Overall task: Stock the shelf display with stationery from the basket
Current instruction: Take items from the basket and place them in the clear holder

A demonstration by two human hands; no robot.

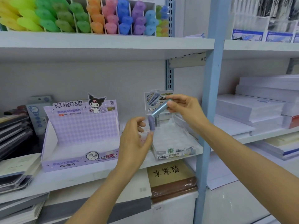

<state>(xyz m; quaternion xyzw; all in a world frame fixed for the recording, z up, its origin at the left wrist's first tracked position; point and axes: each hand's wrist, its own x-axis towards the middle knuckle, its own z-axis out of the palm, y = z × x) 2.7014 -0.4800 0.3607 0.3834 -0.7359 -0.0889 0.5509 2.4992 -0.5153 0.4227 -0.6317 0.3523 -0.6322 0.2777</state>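
Observation:
My right hand [182, 109] pinches the upper end of a light blue lead tube [159, 109], held tilted above a clear display tray [176, 139] on the middle shelf. My left hand [135, 139] holds a purple lead tube [151, 123] upright between thumb and fingers, just left of that tray. The tray has a printed backing card [153, 98] and another tube standing at its back. To the left stands the purple Kuromi display box [80, 135], with nothing visible inside. No basket is in view.
Coloured highlighters [80, 15] fill the top shelf. Notebooks [14, 131] are stacked at the left, white paper reams [262, 102] at the right beyond a blue upright post [210, 94]. A brown book pack [173, 180] lies on the shelf below.

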